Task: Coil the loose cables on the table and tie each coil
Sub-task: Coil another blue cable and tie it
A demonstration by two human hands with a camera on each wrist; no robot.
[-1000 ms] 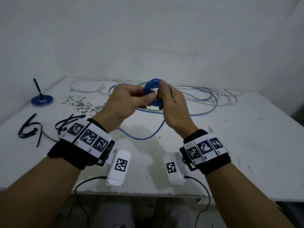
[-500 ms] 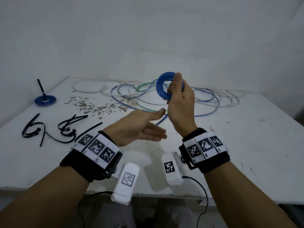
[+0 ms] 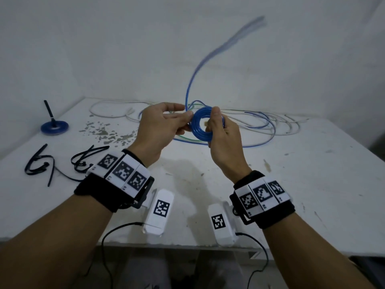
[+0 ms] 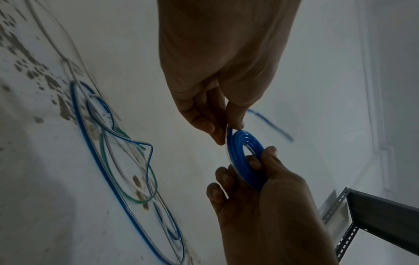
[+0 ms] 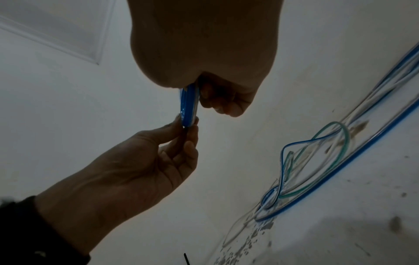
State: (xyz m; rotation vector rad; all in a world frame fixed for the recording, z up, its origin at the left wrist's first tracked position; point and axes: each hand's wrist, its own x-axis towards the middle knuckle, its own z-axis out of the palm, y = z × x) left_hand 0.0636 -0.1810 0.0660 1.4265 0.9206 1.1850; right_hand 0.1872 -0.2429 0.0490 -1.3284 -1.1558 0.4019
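A small blue cable coil (image 3: 200, 127) is held upright above the table's middle. My right hand (image 3: 216, 124) grips its right side, thumb through the hole (image 4: 268, 157). My left hand (image 3: 183, 119) pinches the coil's left edge (image 4: 229, 133) between thumb and fingers (image 5: 188, 123). The cable's loose tail (image 3: 208, 57) whips up in the air, blurred, above the coil. Loose blue, green and white cables (image 3: 260, 130) lie tangled on the table behind my hands.
A tied blue coil with a black tie sticking up (image 3: 54, 127) sits at the far left. Black ties (image 3: 41, 163) lie on the left of the white table (image 3: 312, 184). A grey metal shelf frame (image 4: 374, 211) stands off the right.
My left hand, open and low half a second ago, has risen and pinches the coil's edge. The coil has dropped a little, and the loose tail has swung up into the air.
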